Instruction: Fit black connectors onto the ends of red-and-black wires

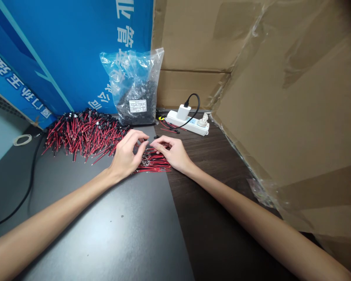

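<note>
My left hand (128, 151) is closed in a loose curl, its thumb and forefinger brought near each other around something small and dark that I cannot make out. Facing it, a short gap away, my right hand (174, 153) pinches with thumb and forefinger; what sits in the pinch is too small to name. Beneath both hands lies a flat bunch of red and black wires (153, 169) with small metal ends, partly hidden by the fingers. Left of my left hand spreads a large pile of red and black wires with black connectors (83, 134).
Behind the hands stands a clear plastic bag of small black parts (140, 97). A white power strip (190, 124) with a plugged-in charger (183, 112) lies at the back right. Cardboard (304, 117) walls the right side. A black cable (32, 175) runs along the left.
</note>
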`<control>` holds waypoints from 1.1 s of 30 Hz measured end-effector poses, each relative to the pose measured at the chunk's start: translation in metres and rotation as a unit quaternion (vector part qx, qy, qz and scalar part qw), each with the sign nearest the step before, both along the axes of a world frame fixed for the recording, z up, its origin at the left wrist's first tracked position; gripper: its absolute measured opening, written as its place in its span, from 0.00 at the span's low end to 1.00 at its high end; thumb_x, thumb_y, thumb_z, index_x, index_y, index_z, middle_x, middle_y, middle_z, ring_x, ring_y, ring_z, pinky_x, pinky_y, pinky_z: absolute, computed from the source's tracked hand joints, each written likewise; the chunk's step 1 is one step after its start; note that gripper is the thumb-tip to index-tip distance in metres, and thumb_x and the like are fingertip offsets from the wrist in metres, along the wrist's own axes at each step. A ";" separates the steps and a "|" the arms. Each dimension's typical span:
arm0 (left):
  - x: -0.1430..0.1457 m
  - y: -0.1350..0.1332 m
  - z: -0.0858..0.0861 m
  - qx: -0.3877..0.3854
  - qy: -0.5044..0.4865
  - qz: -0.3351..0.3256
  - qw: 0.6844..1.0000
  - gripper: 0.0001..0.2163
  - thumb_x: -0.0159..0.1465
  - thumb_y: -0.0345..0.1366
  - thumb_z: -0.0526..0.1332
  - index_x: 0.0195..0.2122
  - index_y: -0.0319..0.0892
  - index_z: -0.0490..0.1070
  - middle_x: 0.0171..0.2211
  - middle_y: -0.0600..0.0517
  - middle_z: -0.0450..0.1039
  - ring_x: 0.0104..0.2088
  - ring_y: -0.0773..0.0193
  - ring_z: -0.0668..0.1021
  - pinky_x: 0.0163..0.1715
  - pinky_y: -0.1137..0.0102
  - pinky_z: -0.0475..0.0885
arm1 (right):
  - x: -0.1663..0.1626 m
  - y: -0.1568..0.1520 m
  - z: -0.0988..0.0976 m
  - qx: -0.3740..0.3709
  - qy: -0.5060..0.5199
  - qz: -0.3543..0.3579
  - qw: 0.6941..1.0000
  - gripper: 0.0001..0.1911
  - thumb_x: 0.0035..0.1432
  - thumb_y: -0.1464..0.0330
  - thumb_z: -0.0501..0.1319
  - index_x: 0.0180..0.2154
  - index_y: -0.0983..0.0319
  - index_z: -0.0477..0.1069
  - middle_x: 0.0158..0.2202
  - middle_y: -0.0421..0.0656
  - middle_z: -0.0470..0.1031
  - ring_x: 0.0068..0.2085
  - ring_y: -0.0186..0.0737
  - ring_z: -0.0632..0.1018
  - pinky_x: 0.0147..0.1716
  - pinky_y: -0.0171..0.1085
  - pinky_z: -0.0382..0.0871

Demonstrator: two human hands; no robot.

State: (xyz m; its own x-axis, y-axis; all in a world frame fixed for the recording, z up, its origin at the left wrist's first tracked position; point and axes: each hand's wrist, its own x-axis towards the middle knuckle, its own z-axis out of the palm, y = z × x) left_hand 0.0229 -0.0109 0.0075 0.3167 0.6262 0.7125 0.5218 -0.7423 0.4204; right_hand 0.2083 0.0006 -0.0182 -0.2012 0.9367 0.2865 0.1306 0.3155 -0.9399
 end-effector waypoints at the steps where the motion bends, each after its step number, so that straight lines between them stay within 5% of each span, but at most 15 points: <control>1: 0.000 0.000 0.000 0.003 -0.001 -0.001 1.000 0.04 0.69 0.29 0.58 0.42 0.41 0.71 0.40 0.48 0.75 0.35 0.64 0.76 0.37 0.67 0.74 | 0.000 0.000 0.000 -0.002 0.003 0.001 1.000 0.15 0.58 0.55 0.66 0.32 0.60 0.78 0.29 0.41 0.79 0.31 0.39 0.77 0.34 0.40 0.72; 12: 0.000 0.001 0.000 0.003 0.006 0.012 1.000 0.02 0.69 0.30 0.60 0.41 0.41 0.72 0.36 0.50 0.75 0.33 0.64 0.75 0.36 0.67 0.74 | 0.000 0.003 -0.004 -0.027 0.067 -0.025 0.997 0.17 0.52 0.53 0.70 0.35 0.60 0.78 0.33 0.43 0.81 0.35 0.41 0.81 0.38 0.42 0.78; 33: -0.002 0.010 -0.006 -0.132 -0.063 0.004 0.989 0.05 0.64 0.29 0.62 0.40 0.40 0.77 0.39 0.49 0.81 0.35 0.63 0.81 0.39 0.66 0.78 | 0.003 0.003 -0.002 -0.007 0.080 -0.046 0.996 0.14 0.54 0.58 0.70 0.37 0.60 0.77 0.34 0.43 0.79 0.34 0.39 0.80 0.39 0.43 0.78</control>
State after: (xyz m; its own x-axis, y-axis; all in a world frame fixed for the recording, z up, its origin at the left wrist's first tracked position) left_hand 0.0212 -0.0006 0.0015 0.2308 0.7974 0.5575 0.4587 -0.5945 0.6604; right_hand 0.2112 0.0036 -0.0206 -0.0680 0.9533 0.2944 0.0067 0.2955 -0.9553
